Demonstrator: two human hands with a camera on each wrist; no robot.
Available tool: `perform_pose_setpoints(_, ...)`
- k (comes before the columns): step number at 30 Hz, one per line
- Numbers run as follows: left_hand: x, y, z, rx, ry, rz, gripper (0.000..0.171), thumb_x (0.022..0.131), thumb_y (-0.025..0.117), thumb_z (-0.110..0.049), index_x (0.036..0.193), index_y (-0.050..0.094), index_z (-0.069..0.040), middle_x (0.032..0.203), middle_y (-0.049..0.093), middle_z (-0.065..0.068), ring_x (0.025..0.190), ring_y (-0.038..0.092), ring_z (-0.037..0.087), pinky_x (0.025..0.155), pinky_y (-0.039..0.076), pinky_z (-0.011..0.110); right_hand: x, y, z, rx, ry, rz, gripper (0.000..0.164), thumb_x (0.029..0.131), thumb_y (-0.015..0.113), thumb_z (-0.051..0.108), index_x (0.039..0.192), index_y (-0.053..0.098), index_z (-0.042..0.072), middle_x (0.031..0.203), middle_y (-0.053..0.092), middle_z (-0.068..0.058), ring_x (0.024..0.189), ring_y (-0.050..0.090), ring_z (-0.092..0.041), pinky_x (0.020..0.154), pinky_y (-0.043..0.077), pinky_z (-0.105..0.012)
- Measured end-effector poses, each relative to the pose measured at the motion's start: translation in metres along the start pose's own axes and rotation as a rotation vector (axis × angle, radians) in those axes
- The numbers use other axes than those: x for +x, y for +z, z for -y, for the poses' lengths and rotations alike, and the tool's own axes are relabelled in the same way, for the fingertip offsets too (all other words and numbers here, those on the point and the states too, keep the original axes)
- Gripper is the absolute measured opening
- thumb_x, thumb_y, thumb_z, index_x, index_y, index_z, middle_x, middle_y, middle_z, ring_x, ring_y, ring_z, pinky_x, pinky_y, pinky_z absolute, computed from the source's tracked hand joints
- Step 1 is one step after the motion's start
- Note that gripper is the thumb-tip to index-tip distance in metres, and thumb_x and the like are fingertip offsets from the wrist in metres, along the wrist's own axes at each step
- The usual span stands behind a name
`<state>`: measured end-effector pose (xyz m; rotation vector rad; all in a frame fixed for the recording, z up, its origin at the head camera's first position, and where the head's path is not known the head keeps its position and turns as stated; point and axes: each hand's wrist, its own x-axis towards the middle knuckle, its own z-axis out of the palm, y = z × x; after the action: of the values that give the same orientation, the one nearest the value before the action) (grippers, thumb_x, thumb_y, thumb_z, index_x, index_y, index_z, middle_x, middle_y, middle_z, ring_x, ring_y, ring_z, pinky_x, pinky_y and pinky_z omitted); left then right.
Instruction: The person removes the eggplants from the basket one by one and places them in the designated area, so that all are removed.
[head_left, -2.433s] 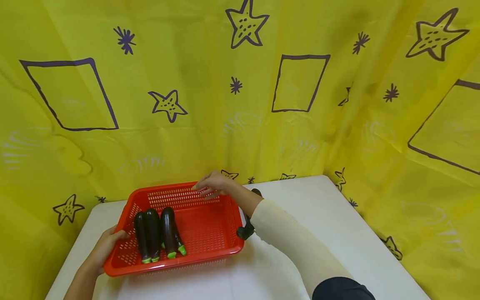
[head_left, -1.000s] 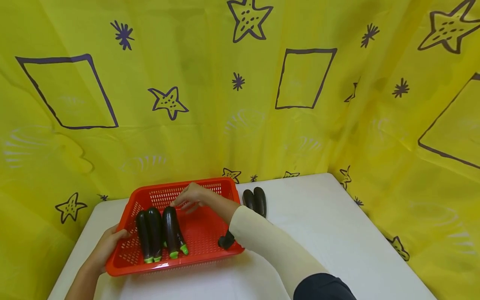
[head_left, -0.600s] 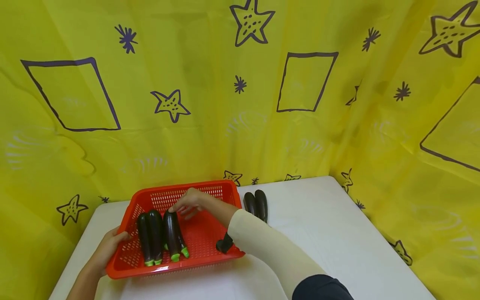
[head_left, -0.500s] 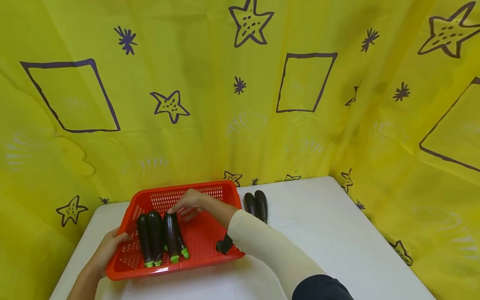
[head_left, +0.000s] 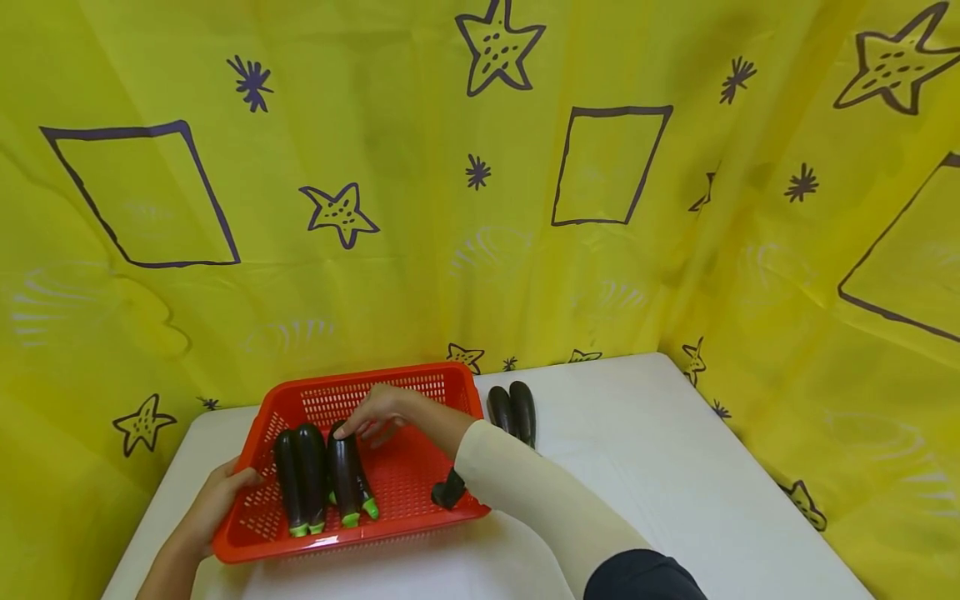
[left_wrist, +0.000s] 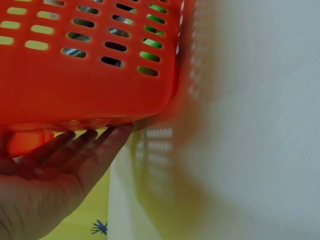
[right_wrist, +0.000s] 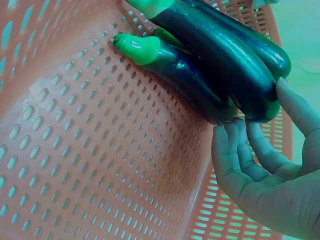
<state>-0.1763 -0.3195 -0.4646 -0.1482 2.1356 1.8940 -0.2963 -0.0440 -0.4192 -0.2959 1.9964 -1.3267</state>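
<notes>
A red perforated plastic basket (head_left: pixel 352 540) holds several glossy dark eggplants with green stem ends. My left hand (head_left: pixel 217 500) grips its left side, thumb over the rim; in the left wrist view the fingers (left_wrist: pixel 102 155) extend beneath the rim. Inside, my right hand (head_left: pixel 381 410) pinches the blunt end of an eggplant (head_left: pixel 346 479) lying right of a side-by-side pair (head_left: pixel 300 479). The right wrist view puts the thumb on one side of that end and fingertips on the other. Another eggplant (right_wrist: pixel 172 70) lies partly under it.
Two more eggplants (head_left: pixel 512 408) lie on the white table (head_left: pixel 622 467) right of the basket, partly hidden by the right sleeve. A black strap-like device (head_left: pixel 448 490) sits at the right wrist. Yellow patterned sheeting (head_left: pixel 420 275) hangs close behind and beside the table.
The right hand has come from over the basket's back right, moving left and down to an eggplant's blunt end, and now pinches it. The left hand has kept its grip on the basket.
</notes>
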Motion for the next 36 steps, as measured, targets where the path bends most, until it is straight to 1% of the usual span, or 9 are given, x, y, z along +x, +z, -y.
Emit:
perform_pose_setpoints(7, 0.001, 0.001, -0.002, 0.001, 0.016, 0.002, 0.057, 0.100, 0.037, -0.005, 0.151, 0.024, 0.017, 0.116, 0.067, 0.015, 0.094, 0.071, 0.026, 0.081, 0.063, 0.051, -0.002, -0.008, 0.002, 0.036, -0.005, 0.049, 0.016, 0.089, 0.084, 0.015, 0.097, 0.077, 0.003, 0.097, 0.073, -0.012, 0.089, 0.072, -0.028, 0.087, 0.061, -0.052)
perform_pose_setpoints(13, 0.000, 0.003, -0.003, -0.008, 0.018, 0.005, 0.056, 0.099, 0.037, -0.005, 0.149, 0.025, 0.017, 0.113, 0.067, 0.014, 0.093, 0.072, 0.026, 0.080, 0.063, 0.052, -0.004, -0.014, 0.003, 0.058, -0.008, 0.050, 0.014, 0.090, 0.083, 0.014, 0.095, 0.079, 0.001, 0.097, 0.073, -0.014, 0.085, 0.072, -0.028, 0.086, 0.061, -0.052)
perform_pose_setpoints(16, 0.000, 0.004, -0.002, -0.010, 0.019, 0.007, 0.056, 0.099, 0.037, -0.005, 0.149, 0.025, 0.017, 0.113, 0.067, 0.014, 0.092, 0.072, 0.026, 0.080, 0.063, 0.052, -0.005, -0.016, 0.003, 0.095, -0.001, 0.055, 0.013, 0.091, 0.081, 0.011, 0.096, 0.077, 0.000, 0.099, 0.071, -0.016, 0.082, 0.072, -0.029, 0.085, 0.061, -0.053)
perform_pose_setpoints(19, 0.000, 0.003, -0.002, -0.010, 0.016, 0.004, 0.056, 0.099, 0.037, -0.005, 0.149, 0.025, 0.018, 0.113, 0.067, 0.014, 0.093, 0.072, 0.026, 0.080, 0.063, 0.052, -0.007, -0.019, 0.004, 0.159, 0.010, 0.067, 0.013, 0.092, 0.079, 0.007, 0.098, 0.075, -0.003, 0.103, 0.068, -0.018, 0.082, 0.072, -0.034, 0.087, 0.060, -0.055)
perform_pose_setpoints(22, 0.001, 0.003, -0.001, -0.006, 0.014, 0.005, 0.057, 0.100, 0.037, -0.005, 0.150, 0.024, 0.017, 0.114, 0.067, 0.014, 0.093, 0.071, 0.026, 0.081, 0.063, 0.051, -0.010, -0.024, 0.005, 0.194, 0.021, 0.066, 0.014, 0.093, 0.077, 0.006, 0.101, 0.073, -0.004, 0.107, 0.065, -0.019, 0.085, 0.072, -0.037, 0.090, 0.059, -0.056)
perform_pose_setpoints(29, 0.000, 0.001, 0.000, -0.004, -0.003, -0.001, 0.058, 0.100, 0.038, -0.005, 0.152, 0.022, 0.016, 0.117, 0.067, 0.014, 0.095, 0.071, 0.025, 0.082, 0.063, 0.050, -0.013, -0.037, 0.004, 0.223, 0.008, 0.065, 0.018, 0.096, 0.073, 0.006, 0.110, 0.068, -0.005, 0.112, 0.061, -0.019, 0.089, 0.072, -0.037, 0.100, 0.051, -0.060)
perform_pose_setpoints(33, 0.000, 0.000, 0.001, -0.004, -0.001, 0.002, 0.059, 0.100, 0.038, -0.006, 0.152, 0.021, 0.017, 0.115, 0.068, 0.014, 0.094, 0.071, 0.025, 0.082, 0.063, 0.051, -0.016, -0.046, 0.003, 0.229, -0.018, 0.058, 0.020, 0.096, 0.071, 0.006, 0.113, 0.066, -0.004, 0.116, 0.059, -0.017, 0.091, 0.070, -0.034, 0.102, 0.049, -0.062)
perform_pose_setpoints(36, 0.000, 0.000, 0.000, -0.002, 0.007, 0.006, 0.059, 0.100, 0.037, -0.006, 0.152, 0.022, 0.018, 0.114, 0.068, 0.014, 0.093, 0.071, 0.025, 0.081, 0.063, 0.051, -0.020, -0.054, 0.003, 0.223, -0.045, 0.052, 0.022, 0.097, 0.070, 0.007, 0.116, 0.066, -0.005, 0.120, 0.059, -0.019, 0.095, 0.070, -0.034, 0.102, 0.051, -0.060)
